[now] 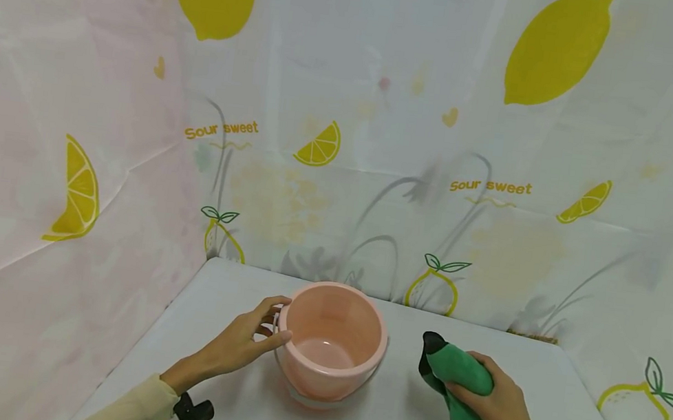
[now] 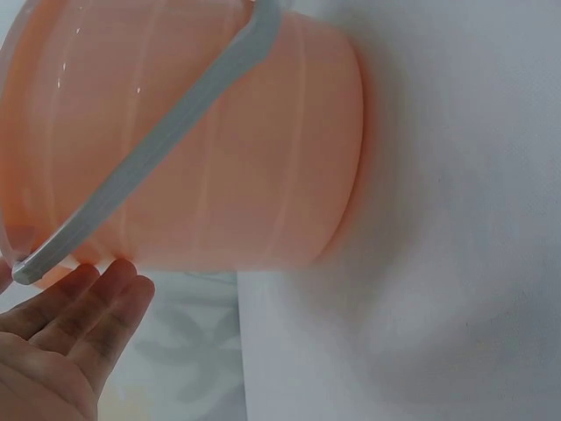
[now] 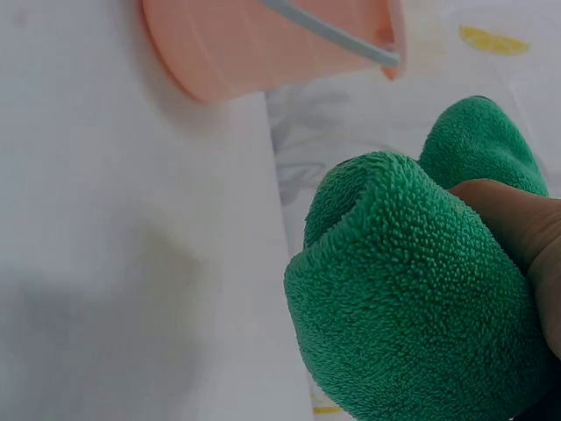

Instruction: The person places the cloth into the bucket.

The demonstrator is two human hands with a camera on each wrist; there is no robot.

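A pink bucket [image 1: 326, 382] stands upright on the white table, its grey handle [image 2: 149, 158] hanging down along the outside. At the bucket's left rim my left hand [image 1: 241, 338] holds on, with the thumb by the lip and the fingertips [image 2: 118, 276] against the outer wall. To the right of the bucket, my right hand [image 1: 498, 402] grips a bunched green cloth [image 1: 461, 370] above the table. The cloth is fluffy [image 3: 412, 298] and shows a black part at its far end in the head view.
The white table [image 1: 226, 412] meets a lemon-printed curtain [image 1: 351, 191] at the back, and similar sheeting hangs at both sides. A black wrist device [image 1: 193, 412] sits at my left sleeve [image 1: 133, 408].
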